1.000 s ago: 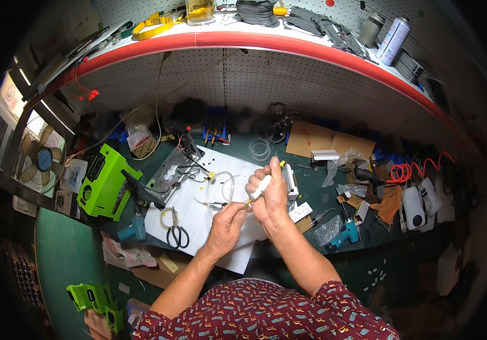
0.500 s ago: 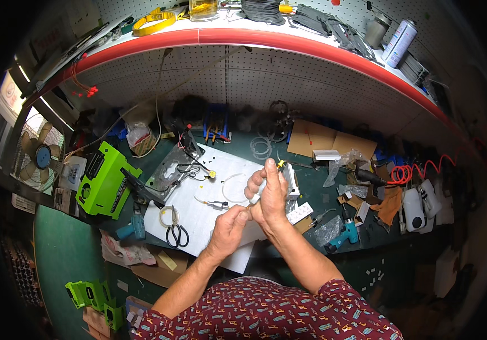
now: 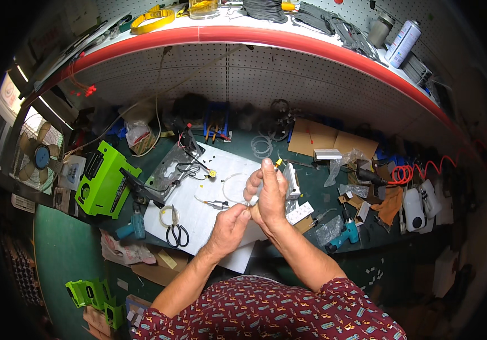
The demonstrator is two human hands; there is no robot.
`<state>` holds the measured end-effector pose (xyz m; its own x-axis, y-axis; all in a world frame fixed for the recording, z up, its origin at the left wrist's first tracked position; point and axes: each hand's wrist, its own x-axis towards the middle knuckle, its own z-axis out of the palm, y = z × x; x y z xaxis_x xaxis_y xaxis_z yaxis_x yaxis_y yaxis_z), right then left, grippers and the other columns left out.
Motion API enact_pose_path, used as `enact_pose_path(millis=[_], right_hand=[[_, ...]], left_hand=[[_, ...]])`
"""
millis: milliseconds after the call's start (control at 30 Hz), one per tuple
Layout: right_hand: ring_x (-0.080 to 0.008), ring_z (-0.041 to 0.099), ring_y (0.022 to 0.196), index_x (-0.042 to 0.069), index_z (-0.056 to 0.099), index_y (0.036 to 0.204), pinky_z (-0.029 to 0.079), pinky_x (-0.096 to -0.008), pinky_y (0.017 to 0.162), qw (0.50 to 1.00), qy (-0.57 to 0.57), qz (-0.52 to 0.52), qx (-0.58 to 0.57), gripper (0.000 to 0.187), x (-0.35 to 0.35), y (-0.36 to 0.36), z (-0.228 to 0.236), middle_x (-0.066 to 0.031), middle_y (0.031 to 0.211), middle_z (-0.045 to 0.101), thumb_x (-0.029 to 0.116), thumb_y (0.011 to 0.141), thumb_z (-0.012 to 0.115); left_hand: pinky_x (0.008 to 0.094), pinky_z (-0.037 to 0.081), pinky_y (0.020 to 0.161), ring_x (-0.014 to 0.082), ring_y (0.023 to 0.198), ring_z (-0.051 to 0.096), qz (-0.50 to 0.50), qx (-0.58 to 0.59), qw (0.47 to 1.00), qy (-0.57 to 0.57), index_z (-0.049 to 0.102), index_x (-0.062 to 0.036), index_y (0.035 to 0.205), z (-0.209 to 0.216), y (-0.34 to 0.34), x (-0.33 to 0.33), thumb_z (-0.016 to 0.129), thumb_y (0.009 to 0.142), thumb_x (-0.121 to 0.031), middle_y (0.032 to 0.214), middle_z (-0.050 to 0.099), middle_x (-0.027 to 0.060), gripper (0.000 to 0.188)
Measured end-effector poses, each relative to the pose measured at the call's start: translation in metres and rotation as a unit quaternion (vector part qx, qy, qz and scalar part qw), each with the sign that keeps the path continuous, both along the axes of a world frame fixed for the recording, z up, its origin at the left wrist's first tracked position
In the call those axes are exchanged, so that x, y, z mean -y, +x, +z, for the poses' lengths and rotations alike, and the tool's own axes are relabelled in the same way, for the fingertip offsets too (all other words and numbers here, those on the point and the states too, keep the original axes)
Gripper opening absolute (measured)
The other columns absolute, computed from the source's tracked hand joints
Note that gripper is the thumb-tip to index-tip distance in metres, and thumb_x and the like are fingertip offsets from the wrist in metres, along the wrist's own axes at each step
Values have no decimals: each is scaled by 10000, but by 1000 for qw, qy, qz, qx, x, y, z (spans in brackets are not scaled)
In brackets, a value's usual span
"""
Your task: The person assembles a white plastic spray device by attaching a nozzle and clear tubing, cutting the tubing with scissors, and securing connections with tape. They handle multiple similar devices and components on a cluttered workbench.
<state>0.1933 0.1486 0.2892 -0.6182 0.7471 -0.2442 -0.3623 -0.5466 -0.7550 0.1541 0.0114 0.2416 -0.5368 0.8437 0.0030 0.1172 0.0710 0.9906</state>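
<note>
Above white sheet [image 3: 199, 220], left hand [image 3: 229, 228] pinched (catch unclear) against right hand [image 3: 270, 199] curled round white piece [image 3: 253, 200].

We can reach between the scissors [image 3: 175, 225] and left hand [image 3: 226, 229]; further left, the green box [image 3: 103, 182] blocks our way.

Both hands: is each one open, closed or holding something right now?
Left hand: closed in a pinch, on what cannot be told.
Right hand: curled around a white thing, mostly hidden.
</note>
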Motion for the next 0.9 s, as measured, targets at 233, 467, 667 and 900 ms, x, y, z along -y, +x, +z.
enact_pose_path(millis=[233,467,667,900], right_hand=[[-146,486,604,92,485,892,433,-306,508,999,27,39,8,419,-1,4,-4,-34,751,496,446,1064,629],[-152,529,649,88,486,891,503,-327,572,999,-21,14,-36,423,-20,-10,0,-47,760,525,445,1056,642],[-114,439,643,133,467,924,404,-285,557,998,-52,-29,-2,388,-11,-10,-1,-7,772,471,458,1064,627],[-145,479,613,83,465,879,460,-325,503,998,-26,-57,15,396,-2,-7,-8,-44,743,489,404,1069,598]], left_hand=[[353,496,680,165,717,578,-20,-29,999,11,655,33,1086,10,-4,-3,557,1079,-162,769,640,117,219],[366,502,667,213,693,627,19,-53,998,1,663,22,1118,10,-10,-8,548,1096,-186,760,656,132,239],[374,500,648,233,673,637,51,-76,995,31,668,21,1082,2,-1,-6,549,1087,-182,751,646,164,235],[367,479,603,181,636,587,65,-39,997,21,650,26,1040,-6,8,-4,556,1077,-172,709,625,153,223]])
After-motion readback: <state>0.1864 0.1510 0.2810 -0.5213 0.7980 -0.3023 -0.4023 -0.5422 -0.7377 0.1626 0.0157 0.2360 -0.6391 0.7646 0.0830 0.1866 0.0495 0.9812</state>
